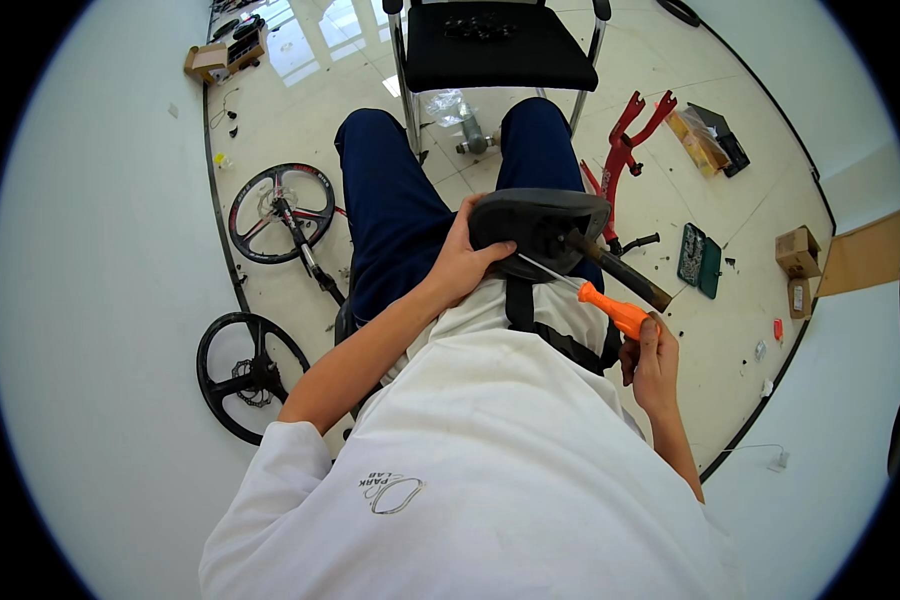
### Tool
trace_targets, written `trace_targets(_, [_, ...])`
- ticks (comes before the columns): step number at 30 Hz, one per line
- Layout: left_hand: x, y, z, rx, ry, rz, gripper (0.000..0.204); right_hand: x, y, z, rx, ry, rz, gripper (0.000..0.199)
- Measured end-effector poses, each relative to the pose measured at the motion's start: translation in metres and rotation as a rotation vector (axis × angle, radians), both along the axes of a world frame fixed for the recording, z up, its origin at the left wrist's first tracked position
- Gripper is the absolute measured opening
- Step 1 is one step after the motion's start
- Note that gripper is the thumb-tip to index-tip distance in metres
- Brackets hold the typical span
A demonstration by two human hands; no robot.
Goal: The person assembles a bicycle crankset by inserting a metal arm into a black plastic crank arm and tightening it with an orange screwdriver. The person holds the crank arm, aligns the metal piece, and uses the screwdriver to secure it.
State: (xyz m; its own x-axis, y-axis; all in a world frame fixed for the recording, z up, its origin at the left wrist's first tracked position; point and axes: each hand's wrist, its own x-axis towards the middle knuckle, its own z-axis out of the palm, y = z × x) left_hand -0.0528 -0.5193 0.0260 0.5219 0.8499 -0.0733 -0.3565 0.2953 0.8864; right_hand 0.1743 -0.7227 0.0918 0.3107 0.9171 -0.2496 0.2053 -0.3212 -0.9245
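Plainly one saddle (532,218) in left hand (462,260), one screwdriver (602,300) in right hand (654,366)

It is bright inside, and white window shapes (290,50) shine on the floor (300,115) near the top. The walls (100,250) look bent, the corners are black, and the orange screwdriver (600,298) looks clear

The right hand (656,368) could pass outward above the floor (715,345); inward, the orange screwdriver (615,309), the black saddle (540,206) with its post (626,274), and the left hand (460,258) stand in the way
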Motion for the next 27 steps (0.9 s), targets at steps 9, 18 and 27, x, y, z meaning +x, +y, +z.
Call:
trace_targets(9, [0.001, 0.001, -0.004, 0.003, 0.021, 0.02, 0.061, -0.016, 0.004, 0.005, 0.205, -0.116, -0.092, 0.042])
trace_targets(18, [0.0, 0.001, 0.0, 0.072, 0.111, 0.04, 0.057, -0.018, 0.004, 0.014, 0.105, -0.053, -0.017, 0.04])
trace_targets(27, [-0.002, -0.002, 0.01, -0.227, -0.117, -0.043, 0.058, -0.007, -0.004, 0.011, 0.264, -0.49, 0.188, 0.03])
